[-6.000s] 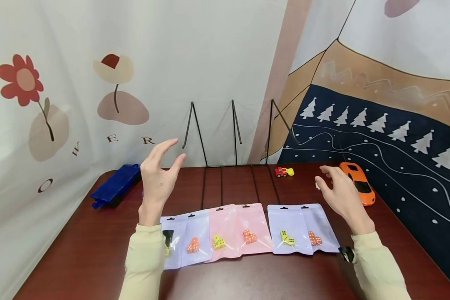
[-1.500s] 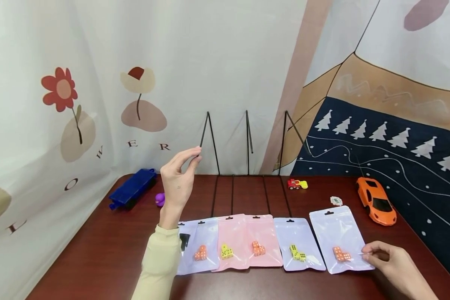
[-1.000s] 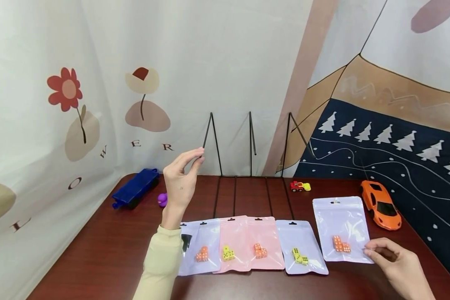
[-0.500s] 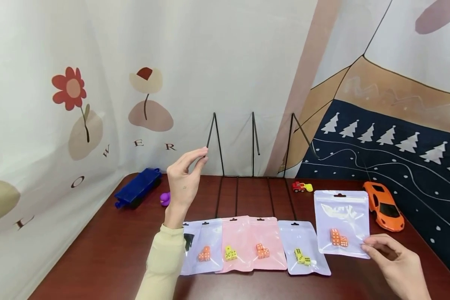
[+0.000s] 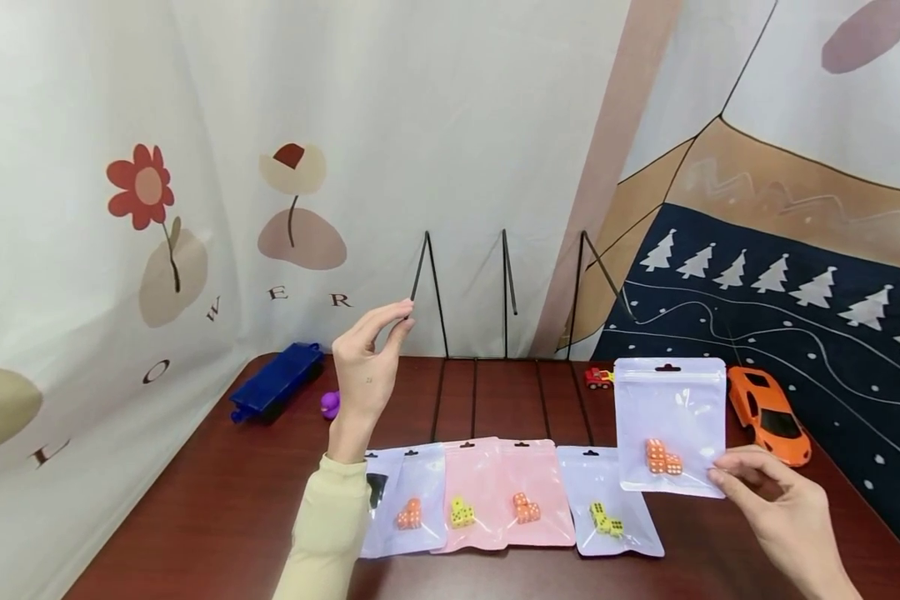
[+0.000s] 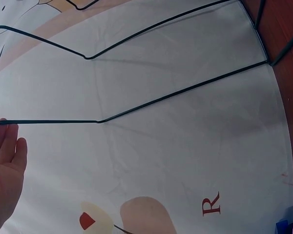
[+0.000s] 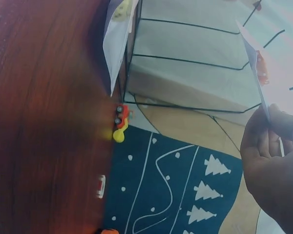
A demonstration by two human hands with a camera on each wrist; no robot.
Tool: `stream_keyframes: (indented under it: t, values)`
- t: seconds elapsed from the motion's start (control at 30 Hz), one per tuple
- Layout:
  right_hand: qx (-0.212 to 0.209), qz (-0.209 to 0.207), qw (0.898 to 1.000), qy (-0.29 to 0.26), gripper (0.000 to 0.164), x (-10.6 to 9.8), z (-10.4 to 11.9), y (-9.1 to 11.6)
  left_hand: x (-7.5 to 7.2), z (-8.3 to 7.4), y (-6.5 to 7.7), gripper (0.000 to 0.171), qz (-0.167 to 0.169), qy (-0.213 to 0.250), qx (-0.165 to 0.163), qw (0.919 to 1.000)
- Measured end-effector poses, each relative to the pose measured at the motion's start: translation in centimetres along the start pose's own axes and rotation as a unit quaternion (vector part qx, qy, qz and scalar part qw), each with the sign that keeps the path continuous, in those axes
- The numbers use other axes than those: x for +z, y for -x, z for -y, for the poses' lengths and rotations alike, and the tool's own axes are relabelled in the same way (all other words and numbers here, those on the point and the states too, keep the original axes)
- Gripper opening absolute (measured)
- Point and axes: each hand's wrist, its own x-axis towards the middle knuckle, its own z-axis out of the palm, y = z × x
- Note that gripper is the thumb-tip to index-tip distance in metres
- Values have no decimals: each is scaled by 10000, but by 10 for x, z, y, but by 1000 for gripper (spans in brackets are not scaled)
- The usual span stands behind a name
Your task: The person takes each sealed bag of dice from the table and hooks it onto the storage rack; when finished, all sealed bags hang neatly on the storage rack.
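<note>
My left hand pinches the tip of the leftmost hook of the black wire rack between thumb and fingers. That hook's prong runs straight out from the fingertips in the left wrist view. A lilac zip pouch with a hang slot is held upright above the table by my right hand, pinched at its lower right edge. Orange dice show through its front. Below and to its left, overlapped by it in the head view, lies a lilac pouch with yellow dice.
Pink pouches and more lilac pouches lie in a row along the table. Behind them stand a blue toy trailer, a purple duck, a small red toy vehicle and an orange toy car.
Both hands were free; the left took hold of the hook tip. The right picked up the rightmost lilac pouch, raising it off the table, and now brings it leftward.
</note>
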Motion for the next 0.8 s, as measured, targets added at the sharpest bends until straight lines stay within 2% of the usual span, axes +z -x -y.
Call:
stream_keyframes:
  t: [0.3, 0.53, 0.8]
  values:
    - [-282, -2, 9990, -357, 17, 2, 14, -7, -1, -1, -1, 23, -27, -115, 78, 9999]
    - [-746, 61, 9949, -677, 18, 8, 22, -16, 1, -1, 0, 21, -17, -82, 92, 9999]
    - [-758, 76, 9938, -805, 21, 18, 28, -26, 1, -1, 1, 22, 3, -75, 76, 9999]
